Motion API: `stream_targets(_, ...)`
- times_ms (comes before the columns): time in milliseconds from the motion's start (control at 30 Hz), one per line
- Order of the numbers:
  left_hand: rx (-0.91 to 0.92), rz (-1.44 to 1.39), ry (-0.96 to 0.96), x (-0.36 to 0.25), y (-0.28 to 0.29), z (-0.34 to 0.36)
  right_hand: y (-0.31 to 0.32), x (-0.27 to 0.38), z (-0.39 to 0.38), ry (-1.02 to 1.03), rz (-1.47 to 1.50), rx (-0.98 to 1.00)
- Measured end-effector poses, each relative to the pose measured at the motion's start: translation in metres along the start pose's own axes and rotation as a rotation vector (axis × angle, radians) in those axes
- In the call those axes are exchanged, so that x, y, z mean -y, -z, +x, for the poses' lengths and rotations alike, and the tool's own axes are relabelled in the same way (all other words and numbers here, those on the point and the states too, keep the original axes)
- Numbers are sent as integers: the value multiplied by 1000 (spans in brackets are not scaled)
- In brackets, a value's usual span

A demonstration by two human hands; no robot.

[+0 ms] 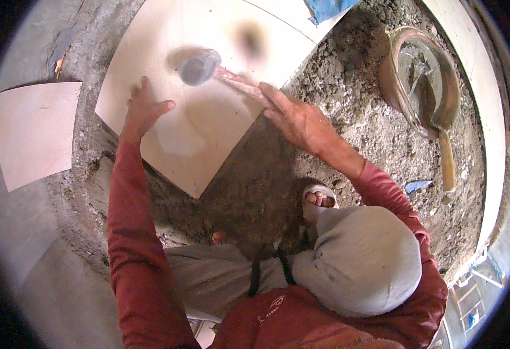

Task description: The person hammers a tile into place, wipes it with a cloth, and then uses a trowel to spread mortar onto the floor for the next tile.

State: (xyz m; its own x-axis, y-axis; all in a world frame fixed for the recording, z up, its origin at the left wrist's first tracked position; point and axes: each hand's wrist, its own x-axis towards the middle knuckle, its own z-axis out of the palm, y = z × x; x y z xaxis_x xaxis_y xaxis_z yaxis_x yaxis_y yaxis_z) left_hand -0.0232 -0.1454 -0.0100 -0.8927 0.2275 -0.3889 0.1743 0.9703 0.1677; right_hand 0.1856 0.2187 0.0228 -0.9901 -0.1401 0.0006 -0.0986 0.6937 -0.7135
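Mallet (199,67) over a tile (188,142), second tile (37,134) at left, bucket (392,87) at right, tool (447,160) in it

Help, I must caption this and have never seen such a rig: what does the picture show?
There is no machine: this is a person working bare-handed, filmed by a camera worn on the head, looking down; its wide lens bends straight edges. The left hand rests, fingers spread, on a pale tile above rough ground. The right hand holds a mallet by its handle; its blurred head shows over the tile. At the right sits a bucket of grey mix with a light-handled tool in it.
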Motion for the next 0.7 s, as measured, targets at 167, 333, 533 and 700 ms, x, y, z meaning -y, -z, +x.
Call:
stream_targets(167, -44, -89, -111, 26, 7, 4, 11, 15, 25, 16, 260, 82)
stream_targets(333, -231, 6, -106, 48, 29, 19, 5, 11, 44, -37, 391, 99)
stream_targets(533, -282, -82, -20, 61, 12, 14, -8, 41, 126, 127, 203, 129)
stream_targets(700, -237, -64, 10, 57, 18, 15, -56, 44, 214, 338, -32, -15)
